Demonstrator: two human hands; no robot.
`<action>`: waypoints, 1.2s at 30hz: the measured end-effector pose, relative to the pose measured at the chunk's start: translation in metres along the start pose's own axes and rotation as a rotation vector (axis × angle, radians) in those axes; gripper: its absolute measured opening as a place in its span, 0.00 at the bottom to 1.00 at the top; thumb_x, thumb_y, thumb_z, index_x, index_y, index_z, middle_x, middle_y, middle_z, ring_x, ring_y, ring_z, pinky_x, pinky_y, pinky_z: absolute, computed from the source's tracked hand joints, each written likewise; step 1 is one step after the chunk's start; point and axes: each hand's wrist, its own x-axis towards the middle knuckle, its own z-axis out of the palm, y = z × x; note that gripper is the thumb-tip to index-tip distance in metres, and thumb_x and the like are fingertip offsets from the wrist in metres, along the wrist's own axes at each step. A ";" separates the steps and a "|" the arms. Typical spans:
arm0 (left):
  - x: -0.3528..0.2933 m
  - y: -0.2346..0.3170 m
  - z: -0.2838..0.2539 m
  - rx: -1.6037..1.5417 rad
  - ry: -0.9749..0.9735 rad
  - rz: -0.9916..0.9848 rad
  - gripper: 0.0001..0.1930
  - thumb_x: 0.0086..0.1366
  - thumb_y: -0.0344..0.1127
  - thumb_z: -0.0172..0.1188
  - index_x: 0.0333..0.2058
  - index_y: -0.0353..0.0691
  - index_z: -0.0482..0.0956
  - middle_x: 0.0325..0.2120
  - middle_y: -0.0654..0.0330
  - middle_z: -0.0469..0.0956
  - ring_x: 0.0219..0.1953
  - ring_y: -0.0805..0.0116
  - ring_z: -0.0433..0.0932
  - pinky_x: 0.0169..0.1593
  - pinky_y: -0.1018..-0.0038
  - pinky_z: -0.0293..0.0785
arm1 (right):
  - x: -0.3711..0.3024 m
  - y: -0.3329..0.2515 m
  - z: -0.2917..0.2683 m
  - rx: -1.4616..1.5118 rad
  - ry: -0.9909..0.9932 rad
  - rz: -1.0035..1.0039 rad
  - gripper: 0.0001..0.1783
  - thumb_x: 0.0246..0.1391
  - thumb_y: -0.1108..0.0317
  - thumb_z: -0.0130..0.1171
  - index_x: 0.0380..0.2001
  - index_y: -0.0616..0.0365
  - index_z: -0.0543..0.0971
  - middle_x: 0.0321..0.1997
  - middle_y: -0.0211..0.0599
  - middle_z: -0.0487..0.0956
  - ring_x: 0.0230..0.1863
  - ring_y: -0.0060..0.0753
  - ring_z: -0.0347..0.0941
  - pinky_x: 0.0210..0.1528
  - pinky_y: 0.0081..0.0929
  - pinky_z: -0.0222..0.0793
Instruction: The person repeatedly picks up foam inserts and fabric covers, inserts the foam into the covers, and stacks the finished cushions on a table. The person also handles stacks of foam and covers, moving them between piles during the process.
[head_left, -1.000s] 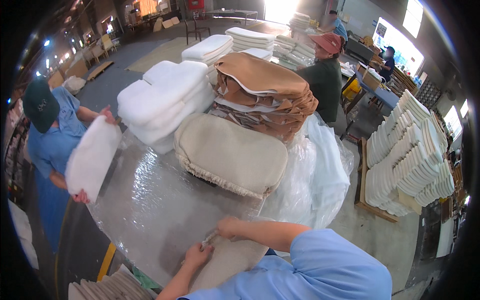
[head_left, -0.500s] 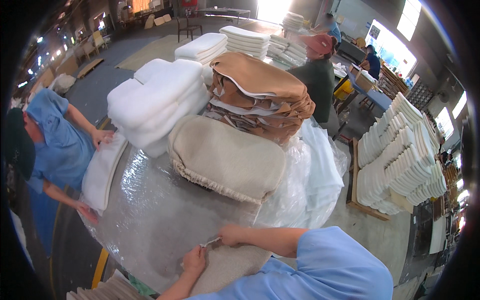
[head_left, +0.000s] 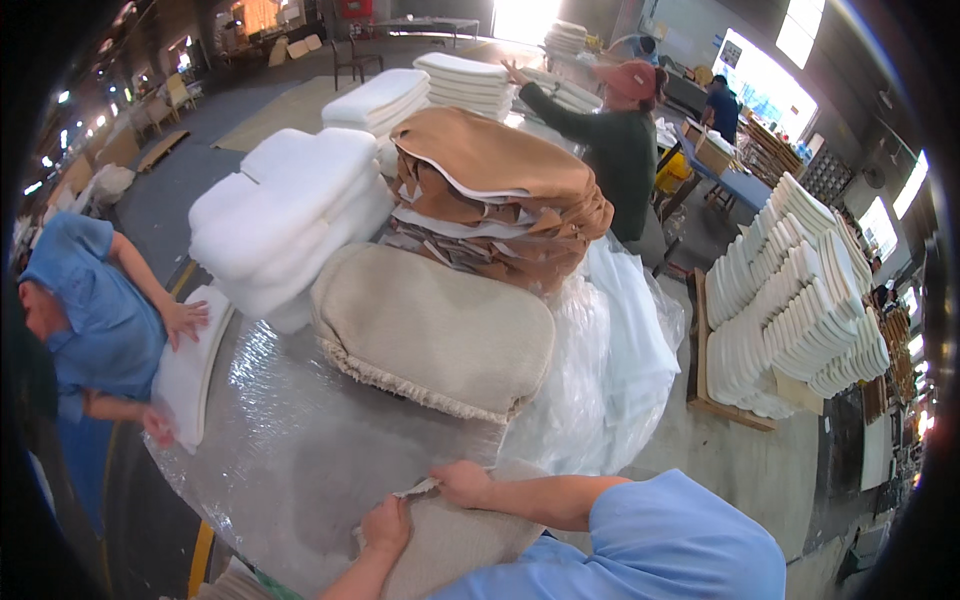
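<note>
A piece of beige woven fabric (head_left: 455, 555) lies at the near edge of the plastic-covered table, against my body. My left hand (head_left: 385, 524) is closed on its far edge. Just to the right, my right hand (head_left: 461, 485) pinches the same edge, and a short folded strip of it runs between the two hands. Beyond them sits a stack of beige fabric pieces (head_left: 440, 325) with a frayed near edge.
Behind stand white padding (head_left: 285, 195) and brown covers (head_left: 490, 150). Clear plastic sheeting (head_left: 560, 400) lies at right, near a pallet of white cushions (head_left: 780, 310). A co-worker in blue (head_left: 100, 310) handles a white pad (head_left: 190, 375); another in green (head_left: 620, 155) stands behind.
The edge between my hands looks wider and more folded; both hands stay on it. The left co-worker's hand now rests on the white pad. The co-worker in green has stretched an arm leftward.
</note>
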 end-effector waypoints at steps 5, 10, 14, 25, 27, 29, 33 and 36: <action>-0.010 -0.005 0.003 0.021 -0.081 -0.076 0.17 0.77 0.48 0.52 0.43 0.39 0.78 0.35 0.39 0.84 0.40 0.33 0.83 0.46 0.44 0.77 | -0.017 -0.005 0.056 0.019 -0.169 0.093 0.12 0.58 0.63 0.57 0.42 0.51 0.83 0.40 0.52 0.86 0.46 0.63 0.83 0.51 0.55 0.78; 0.012 0.002 -0.006 -0.020 -0.097 -0.067 0.20 0.75 0.50 0.57 0.51 0.39 0.80 0.42 0.42 0.84 0.47 0.36 0.81 0.52 0.48 0.75 | 0.012 0.010 0.003 0.013 -0.015 -0.062 0.11 0.60 0.63 0.58 0.43 0.54 0.82 0.44 0.51 0.84 0.51 0.60 0.81 0.53 0.53 0.76; -0.010 -0.015 -0.059 -0.142 -0.114 -0.037 0.27 0.70 0.48 0.65 0.62 0.40 0.76 0.53 0.42 0.80 0.55 0.39 0.78 0.57 0.51 0.75 | -0.010 0.005 -0.040 0.144 -0.024 -0.152 0.22 0.64 0.58 0.61 0.59 0.51 0.77 0.58 0.50 0.76 0.60 0.58 0.76 0.61 0.51 0.74; -0.144 -0.051 -0.072 -0.929 -0.293 -0.774 0.42 0.70 0.49 0.69 0.68 0.23 0.60 0.60 0.43 0.75 0.56 0.59 0.78 0.56 0.65 0.77 | -0.085 0.044 -0.128 0.104 -0.511 0.520 0.66 0.53 0.31 0.70 0.71 0.79 0.57 0.65 0.74 0.73 0.68 0.62 0.72 0.68 0.44 0.70; -0.135 -0.053 -0.068 -0.897 -0.278 -0.879 0.43 0.68 0.51 0.71 0.66 0.21 0.62 0.59 0.40 0.75 0.56 0.56 0.79 0.55 0.64 0.77 | -0.071 0.049 -0.119 0.046 -0.514 0.554 0.64 0.54 0.29 0.68 0.69 0.79 0.60 0.63 0.74 0.75 0.65 0.62 0.75 0.66 0.43 0.72; -0.123 -0.063 -0.057 -0.777 -0.288 -0.907 0.39 0.69 0.50 0.70 0.64 0.22 0.67 0.58 0.41 0.78 0.54 0.57 0.80 0.53 0.64 0.78 | -0.054 0.057 -0.111 0.007 -0.508 0.594 0.61 0.54 0.27 0.66 0.66 0.80 0.65 0.60 0.74 0.77 0.63 0.61 0.77 0.64 0.43 0.74; -0.104 -0.070 -0.048 -0.867 -0.242 -0.875 0.36 0.71 0.50 0.68 0.62 0.22 0.71 0.56 0.44 0.80 0.54 0.58 0.81 0.55 0.65 0.77 | -0.025 0.077 -0.094 -0.023 -0.501 0.642 0.56 0.57 0.26 0.62 0.58 0.79 0.74 0.57 0.69 0.80 0.62 0.59 0.78 0.63 0.43 0.74; -0.101 -0.092 -0.030 -0.851 -0.232 -0.840 0.36 0.72 0.50 0.66 0.63 0.22 0.71 0.57 0.44 0.79 0.55 0.57 0.80 0.58 0.65 0.76 | -0.016 0.085 -0.087 -0.015 -0.491 0.653 0.52 0.60 0.27 0.58 0.55 0.77 0.78 0.57 0.66 0.81 0.61 0.59 0.79 0.63 0.44 0.74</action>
